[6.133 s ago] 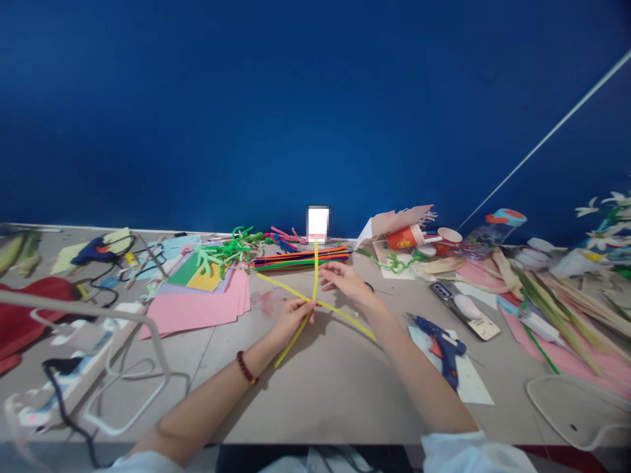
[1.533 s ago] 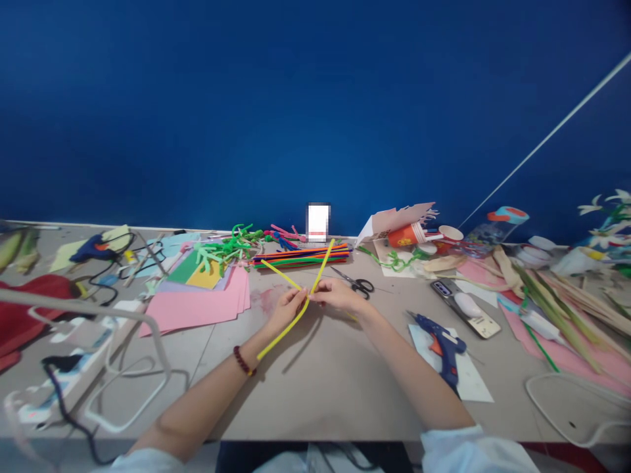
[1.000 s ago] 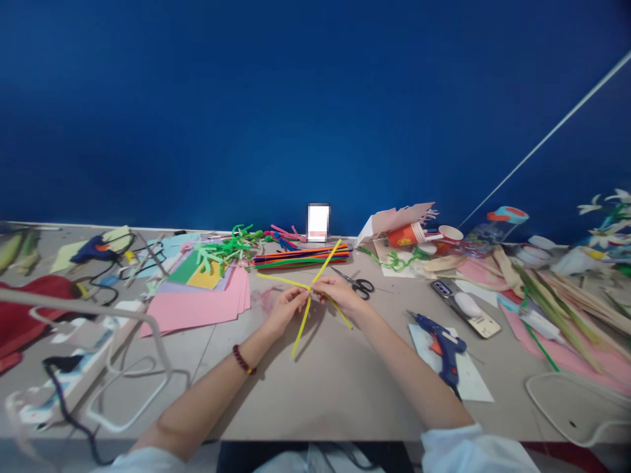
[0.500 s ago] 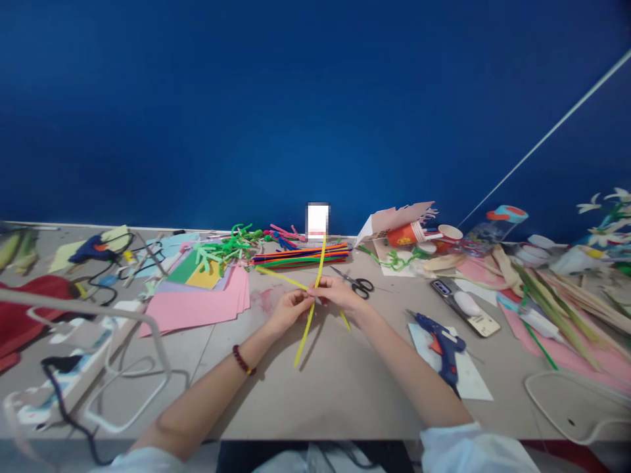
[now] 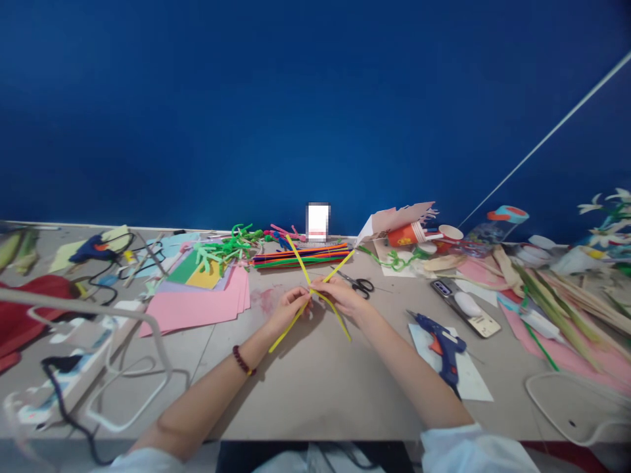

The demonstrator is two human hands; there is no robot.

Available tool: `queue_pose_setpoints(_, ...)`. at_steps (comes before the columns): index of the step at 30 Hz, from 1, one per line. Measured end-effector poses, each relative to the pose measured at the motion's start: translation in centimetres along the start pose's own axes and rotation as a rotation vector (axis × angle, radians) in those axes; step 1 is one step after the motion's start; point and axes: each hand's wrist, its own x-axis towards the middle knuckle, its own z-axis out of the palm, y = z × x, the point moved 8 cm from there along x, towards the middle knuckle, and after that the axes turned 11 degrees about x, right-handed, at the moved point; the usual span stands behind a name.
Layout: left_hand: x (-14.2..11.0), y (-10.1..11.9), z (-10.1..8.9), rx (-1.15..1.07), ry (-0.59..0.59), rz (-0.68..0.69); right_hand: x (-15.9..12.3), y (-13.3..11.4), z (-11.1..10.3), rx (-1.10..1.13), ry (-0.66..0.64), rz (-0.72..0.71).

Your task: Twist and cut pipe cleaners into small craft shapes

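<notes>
Yellow pipe cleaners [image 5: 298, 261] cross in an X in front of me, their arms spreading up-left, up-right, down-left and down-right. My left hand [image 5: 290, 309] pinches them at the left of the crossing, fingers closed. On the other side my right hand [image 5: 339, 295] is closed on the same crossing, thumb and forefinger meeting there. The crossing point itself is partly covered by my fingertips. Just behind my right hand lie black-handled scissors [image 5: 363, 286]. A bundle of coloured pipe cleaners [image 5: 300, 257] rests further back.
Pink paper sheets [image 5: 197, 310] and green twisted pipe cleaners [image 5: 227, 246] lie left. A blue glue gun [image 5: 441, 348] on white paper, a phone [image 5: 486, 325] and red paper cups [image 5: 407, 234] are on the right. A white power strip [image 5: 79, 368] with cables sits at the left.
The pipe cleaner cross has been turned between my fingers, its arms now pointing differently. My right hand has come in to the crossing since the oldest frame, and the scissors behind it now show.
</notes>
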Motion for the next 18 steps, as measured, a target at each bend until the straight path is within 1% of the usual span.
queue_pose_setpoints(4,0.2,-0.6,0.2,-0.048,-0.044,-0.040,-0.1,0.5,0.3,0.040,-0.046,0.035)
queue_pose_setpoints(7,0.3,-0.6,0.5,-0.041,-0.085,-0.021,-0.2,1.0,0.8,0.017,-0.136,0.069)
queue_pose_setpoints(10,0.3,-0.8,0.6,-0.045,-0.096,-0.020,-0.2,0.9,0.8,-0.013,-0.159,0.077)
queue_pose_setpoints(13,0.2,-1.1,0.5,-0.022,-0.092,-0.033,-0.5,0.3,0.8,-0.099,-0.167,0.090)
queue_pose_setpoints(15,0.2,-1.1,0.6,0.033,-0.095,-0.033,-0.9,-0.1,1.0,-0.191,-0.199,0.095)
queue_pose_setpoints(18,-0.1,-0.8,0.9,0.129,-0.116,0.004,-1.3,-0.6,1.3,-0.292,-0.250,0.076)
